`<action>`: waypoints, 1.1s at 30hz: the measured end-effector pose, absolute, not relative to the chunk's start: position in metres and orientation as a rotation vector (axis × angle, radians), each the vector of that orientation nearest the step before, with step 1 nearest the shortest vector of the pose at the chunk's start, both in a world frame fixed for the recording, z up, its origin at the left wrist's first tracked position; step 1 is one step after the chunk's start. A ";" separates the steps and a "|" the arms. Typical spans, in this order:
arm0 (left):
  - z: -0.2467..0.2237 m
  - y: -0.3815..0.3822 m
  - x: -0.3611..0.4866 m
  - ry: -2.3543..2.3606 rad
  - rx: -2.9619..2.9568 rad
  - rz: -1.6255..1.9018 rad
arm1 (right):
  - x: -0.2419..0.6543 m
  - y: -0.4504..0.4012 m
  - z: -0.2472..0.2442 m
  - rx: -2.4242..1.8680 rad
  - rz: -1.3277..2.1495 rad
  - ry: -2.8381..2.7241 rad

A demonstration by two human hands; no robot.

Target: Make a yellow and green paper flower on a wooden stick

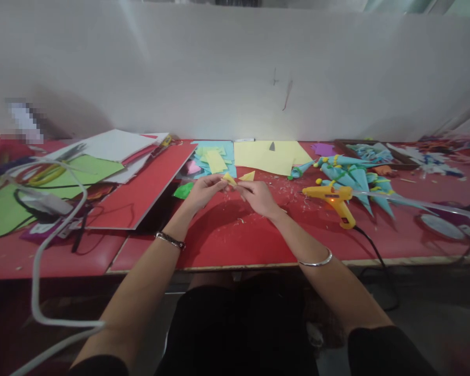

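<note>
nearest, black clothing (238, 329) covers the person's lap, and a white cable (36, 282) loops down at the left. a dark bracelet (170, 241) circles the left wrist, a silver bangle (317, 261) the right forearm. over the red table (235, 250), the left hand (204, 192) is nearly closed, thumb and fingers pinching a small yellow paper piece (229, 179); the right hand (259, 197), also nearly closed, grips the piece's other end with its fingertips. the piece is between the two hands, in front of the person. a yellow glue gun (335, 196) lies to the right, an orange light glowing on it. just beyond the right fingers shows a yellow triangle (248, 176); whether they touch it, i cannot tell. farther back are blue paper cones (356, 180), a pale yellow sheet (258, 156) and, behind it, a white wall (219, 68).
</note>
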State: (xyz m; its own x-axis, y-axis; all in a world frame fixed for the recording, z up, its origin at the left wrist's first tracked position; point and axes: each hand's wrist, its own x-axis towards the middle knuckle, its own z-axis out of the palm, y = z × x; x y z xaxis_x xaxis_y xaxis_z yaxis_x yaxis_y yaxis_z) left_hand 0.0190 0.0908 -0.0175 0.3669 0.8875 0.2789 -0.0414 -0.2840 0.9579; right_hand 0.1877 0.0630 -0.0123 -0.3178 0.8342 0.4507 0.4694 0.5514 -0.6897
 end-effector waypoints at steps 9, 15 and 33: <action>-0.012 0.086 0.020 0.863 1.662 1.091 | 0.187 0.066 -0.018 -1.040 0.543 -2.030; -0.008 0.084 0.022 0.888 1.762 1.012 | 0.187 0.067 -0.020 -1.052 0.497 -2.073; -0.007 0.083 0.019 1.019 2.091 0.965 | 0.185 0.066 -0.020 -1.074 0.500 -2.091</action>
